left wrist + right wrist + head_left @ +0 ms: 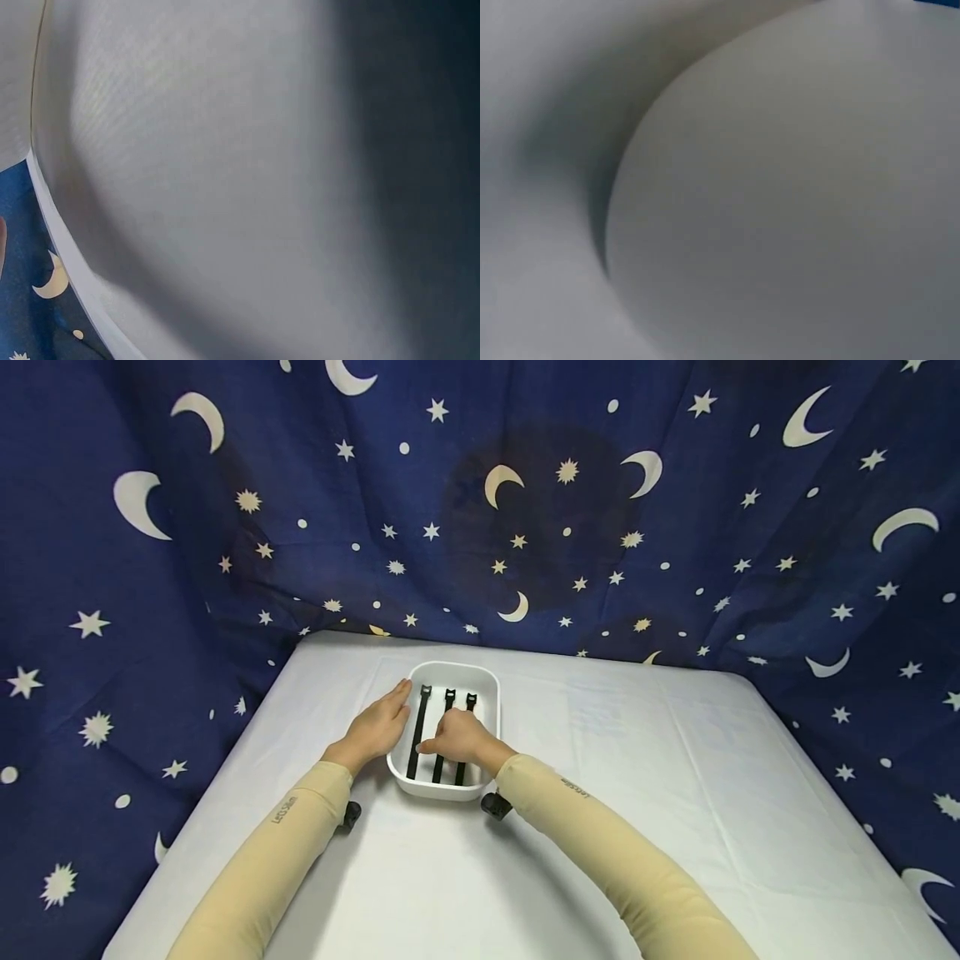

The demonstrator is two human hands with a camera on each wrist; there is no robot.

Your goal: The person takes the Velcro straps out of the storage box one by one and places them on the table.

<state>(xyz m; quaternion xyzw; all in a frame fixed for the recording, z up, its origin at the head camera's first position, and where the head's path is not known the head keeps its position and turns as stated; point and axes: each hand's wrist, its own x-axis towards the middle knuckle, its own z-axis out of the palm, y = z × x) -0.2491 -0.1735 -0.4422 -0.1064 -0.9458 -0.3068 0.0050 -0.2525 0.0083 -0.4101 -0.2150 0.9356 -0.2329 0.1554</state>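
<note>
"Where are our straps [418, 727]?"
"Three lie in the box [442, 792]. Our left hand [381, 722], held straight, is at its left side. Our right hand [459, 737] is over the middle strap [438, 768]; we can't tell if it grips."

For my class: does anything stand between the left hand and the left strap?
Yes: the left wall of the tray stands between the left hand and the left strap. The right hand also slightly overlaps it in the head view.
</note>
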